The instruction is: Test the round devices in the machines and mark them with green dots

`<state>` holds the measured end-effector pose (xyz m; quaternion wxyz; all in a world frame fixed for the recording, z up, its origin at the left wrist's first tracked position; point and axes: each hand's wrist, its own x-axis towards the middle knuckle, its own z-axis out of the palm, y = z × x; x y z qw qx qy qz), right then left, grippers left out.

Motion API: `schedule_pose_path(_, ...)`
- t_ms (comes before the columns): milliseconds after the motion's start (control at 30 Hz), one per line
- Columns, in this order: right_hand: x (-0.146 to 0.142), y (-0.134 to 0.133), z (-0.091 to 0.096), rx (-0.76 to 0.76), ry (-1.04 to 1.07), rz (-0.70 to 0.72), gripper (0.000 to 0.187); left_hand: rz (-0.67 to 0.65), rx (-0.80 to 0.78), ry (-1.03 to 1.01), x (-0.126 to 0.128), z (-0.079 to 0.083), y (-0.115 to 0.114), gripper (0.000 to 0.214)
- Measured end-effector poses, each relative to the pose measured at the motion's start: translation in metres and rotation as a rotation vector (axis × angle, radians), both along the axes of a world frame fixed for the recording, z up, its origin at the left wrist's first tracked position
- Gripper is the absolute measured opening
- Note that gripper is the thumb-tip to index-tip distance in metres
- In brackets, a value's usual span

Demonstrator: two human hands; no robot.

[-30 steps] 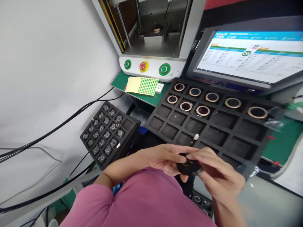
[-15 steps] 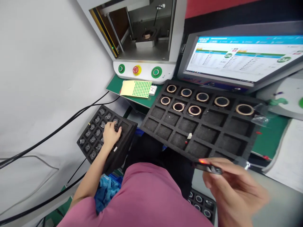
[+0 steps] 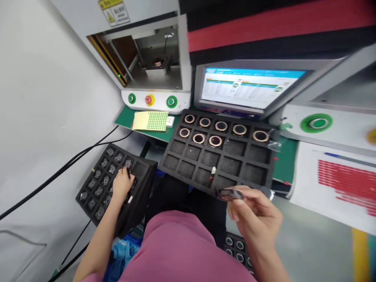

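Observation:
My right hand [image 3: 255, 213] pinches a dark, flat ring-like part [image 3: 230, 194] by its edge, over the front edge of the big black foam tray [image 3: 202, 160]. Several gold-rimmed round parts [image 3: 215, 141] sit in that tray's back rows. Over at the left, my left hand [image 3: 122, 183] reaches down into a second black foam tray [image 3: 138, 168], filled with small parts with clear, square-looking tops [image 3: 106, 180]. Its fingers are closed around a small black part [image 3: 128, 172], mostly covered by the hand.
A press-like machine [image 3: 155, 98] with green and red buttons stands behind, beside a monitor [image 3: 241, 90]. A sheet of green dot stickers [image 3: 157, 121] lies on the green bench. A red-marked paper [image 3: 311, 172] is at right. Black cables [image 3: 67, 166] run along the left wall.
The view has swung to the right, so the scene sits further left. A red glint on the part in my right hand is gone. My left hand stays at the left tray.

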<state>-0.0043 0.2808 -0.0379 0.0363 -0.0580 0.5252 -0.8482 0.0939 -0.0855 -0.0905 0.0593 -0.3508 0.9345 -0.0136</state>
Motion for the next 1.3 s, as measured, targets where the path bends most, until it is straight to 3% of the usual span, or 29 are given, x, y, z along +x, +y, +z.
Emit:
schedule_pose_path(133,-0.005,-0.003,-0.003,-0.021,-0.038,-0.034,0.012,0.057,0.04,0.16,-0.004,-0.002,-0.002,0.037)
schedule_pose_path(233,-0.009,-0.001,-0.007,0.015,-0.061,-0.059,0.009,0.14,0.132,0.322,-0.007,0.006,-0.007,0.027)
schedule_pose_path(300,-0.016,0.001,-0.01,0.087,-0.111,-0.094,0.01,0.226,0.216,0.452,-0.014,0.015,-0.009,0.022)
schedule_pose_path(400,-0.045,0.005,-0.018,0.259,-0.212,-0.151,0.027,0.317,0.425,0.657,-0.04,0.032,-0.001,0.029)
schedule_pose_path(533,-0.115,0.006,-0.033,0.397,-0.245,-0.222,0.041,0.203,0.833,0.797,-0.111,0.04,0.047,0.048)
schedule_pose_path(633,-0.173,0.0,-0.042,0.497,-0.273,-0.259,0.033,0.006,1.102,0.763,-0.177,0.034,0.102,0.047)
schedule_pose_path(733,-0.218,-0.009,-0.048,0.612,-0.295,-0.235,0.022,-0.155,1.22,0.721,-0.239,0.024,0.15,0.036)
schedule_pose_path(833,-0.248,-0.017,-0.053,0.729,-0.288,-0.187,0.021,-0.236,1.197,0.692,-0.289,0.015,0.176,0.027)
schedule_pose_path(967,-0.268,-0.023,-0.065,0.871,-0.271,-0.133,0.022,-0.262,1.043,0.67,-0.33,0.003,0.185,0.016)
schedule_pose_path(1300,-0.264,-0.028,-0.077,1.156,-0.106,-0.15,0.023,-0.388,0.69,0.583,-0.346,-0.013,0.176,0.012)
